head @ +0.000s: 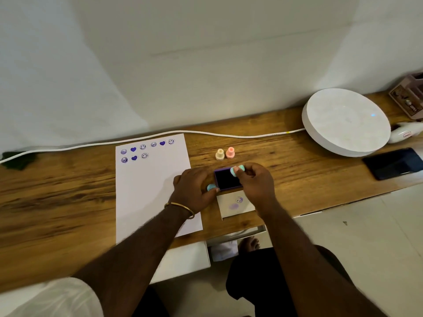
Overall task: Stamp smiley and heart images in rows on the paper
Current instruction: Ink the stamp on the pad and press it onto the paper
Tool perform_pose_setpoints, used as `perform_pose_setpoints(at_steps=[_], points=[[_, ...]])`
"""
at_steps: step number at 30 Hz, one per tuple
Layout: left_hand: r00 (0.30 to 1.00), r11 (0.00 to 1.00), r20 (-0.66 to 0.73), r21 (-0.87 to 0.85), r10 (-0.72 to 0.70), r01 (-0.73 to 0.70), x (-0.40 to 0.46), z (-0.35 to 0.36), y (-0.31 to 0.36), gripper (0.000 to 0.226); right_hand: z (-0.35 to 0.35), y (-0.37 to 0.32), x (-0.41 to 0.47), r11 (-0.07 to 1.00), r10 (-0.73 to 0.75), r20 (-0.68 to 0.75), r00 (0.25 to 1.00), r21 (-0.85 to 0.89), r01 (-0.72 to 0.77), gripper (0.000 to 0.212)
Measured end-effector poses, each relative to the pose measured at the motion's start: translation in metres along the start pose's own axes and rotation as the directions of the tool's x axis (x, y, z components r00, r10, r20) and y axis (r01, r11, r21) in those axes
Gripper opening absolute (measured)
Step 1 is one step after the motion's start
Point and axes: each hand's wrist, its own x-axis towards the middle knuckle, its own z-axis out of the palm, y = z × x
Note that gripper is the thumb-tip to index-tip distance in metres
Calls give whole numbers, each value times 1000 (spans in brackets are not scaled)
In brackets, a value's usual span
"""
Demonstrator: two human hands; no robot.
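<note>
A white paper (148, 193) lies on the wooden desk (57, 202), with two rows of purple smiley and heart prints near its far edge. Right of it sits a purple ink pad (226, 180) with a dark inked surface. My right hand (256, 186) pinches a light-blue stamp (237, 170) over the pad's far right corner. My left hand (194, 188) rests beside the pad's left edge and holds another light-blue stamp (211, 187) at its fingertips. A cream stamp (220, 154) and a pink stamp (230, 153) stand upright behind the pad.
A small white card (235, 205) with test prints lies in front of the pad. A white cable (206, 133) runs along the wall. At the right are a round white device (345, 121), a dark phone (393, 163) and a brown organiser (409, 97).
</note>
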Motion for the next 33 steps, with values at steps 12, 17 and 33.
perform_pose_setpoints(at_steps=[12, 17, 33], points=[[990, 998, 131, 55, -41, 34, 26, 6, 14, 91, 26, 3, 6, 761, -320, 28, 947, -588, 274, 23], [990, 998, 137, 63, -36, 28, 27, 5, 11, 90, 29, 4, 4, 737, -309, 51, 950, -619, 273, 26], [985, 980, 151, 191, -82, 53, 31, -3, 36, 59, 38, 0, 5, 656, -291, 37, 956, -720, 227, 23]])
